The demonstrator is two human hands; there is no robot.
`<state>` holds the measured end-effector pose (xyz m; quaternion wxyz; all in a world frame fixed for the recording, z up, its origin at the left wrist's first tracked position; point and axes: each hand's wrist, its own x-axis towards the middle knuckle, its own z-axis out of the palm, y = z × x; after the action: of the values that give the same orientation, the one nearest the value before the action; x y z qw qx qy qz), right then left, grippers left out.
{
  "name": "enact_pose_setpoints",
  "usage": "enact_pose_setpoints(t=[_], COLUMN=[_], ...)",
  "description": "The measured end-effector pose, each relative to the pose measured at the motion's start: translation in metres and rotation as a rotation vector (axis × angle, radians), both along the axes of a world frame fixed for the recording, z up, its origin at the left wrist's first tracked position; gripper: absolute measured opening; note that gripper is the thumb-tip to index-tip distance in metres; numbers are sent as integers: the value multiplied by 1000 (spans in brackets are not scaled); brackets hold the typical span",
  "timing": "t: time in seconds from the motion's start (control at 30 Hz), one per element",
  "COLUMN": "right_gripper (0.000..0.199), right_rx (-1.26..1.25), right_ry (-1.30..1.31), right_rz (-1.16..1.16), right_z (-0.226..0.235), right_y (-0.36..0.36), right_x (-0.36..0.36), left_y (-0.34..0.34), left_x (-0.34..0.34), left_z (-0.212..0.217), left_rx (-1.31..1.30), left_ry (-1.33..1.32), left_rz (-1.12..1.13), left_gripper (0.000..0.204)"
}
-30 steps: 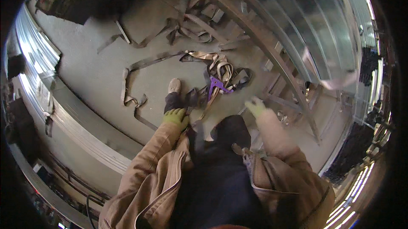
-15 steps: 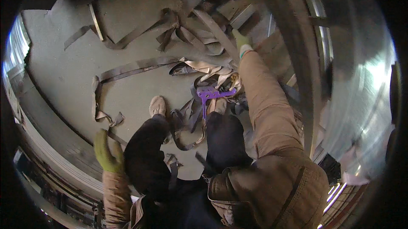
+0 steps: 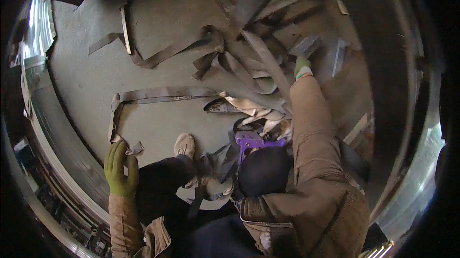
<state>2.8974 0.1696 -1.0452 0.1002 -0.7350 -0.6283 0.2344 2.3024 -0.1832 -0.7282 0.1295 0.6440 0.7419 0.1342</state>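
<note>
Right hand, green-gloved, at full reach forward, arm in tan sleeve extended. Fingers curled down at the tangle of flat grey webbing straps on the concrete floor, where one long strap runs up under the glove. Appears closed on that strap, but the palm side is hidden; cannot tell whether it is truly gripped or only touched.

Left hand, same green glove, down at the person's left side, fingers spread and open, holding nothing. Just beside the frayed end of another strap, which loops up and then runs right across the floor; contact not clear.

Straps: spread over the floor ahead of the feet, several crossing and folded over each other. Judgement: soft, limp, flat webbing, fairly light per length, not fragile, dusty rather than slippery. Will drag and snag where layers cross. Best taken across the flat width, near a free end or a fold.

Purple metal fitting lies among straps just ahead of the knee. Light shoe planted beside it. Ribbed sheet metal curves along the left
</note>
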Motion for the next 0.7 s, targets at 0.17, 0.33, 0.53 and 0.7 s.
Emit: enact_pose_setpoints(t=[0.17, 0.33, 0.53, 0.7], right_gripper=[60, 54, 68, 81], right_rx=[-16, -153, -623, -371], right_ry=[-89, 321, 1686, 1503], right_rz=[103, 4, -602, -371], right_z=[160, 341, 552, 666], right_y=[-56, -194, -365, -472], right_x=[-69, -181, -196, -144], left_y=[5, 30, 69, 33], left_x=[28, 73, 148, 242], left_z=[0, 49, 177, 269], left_rx=[-26, -387, -1149, -1242], left_ry=[-261, -872, -1284, -1515], left_rz=[5, 167, 562, 179], left_gripper=[43, 65, 81, 67])
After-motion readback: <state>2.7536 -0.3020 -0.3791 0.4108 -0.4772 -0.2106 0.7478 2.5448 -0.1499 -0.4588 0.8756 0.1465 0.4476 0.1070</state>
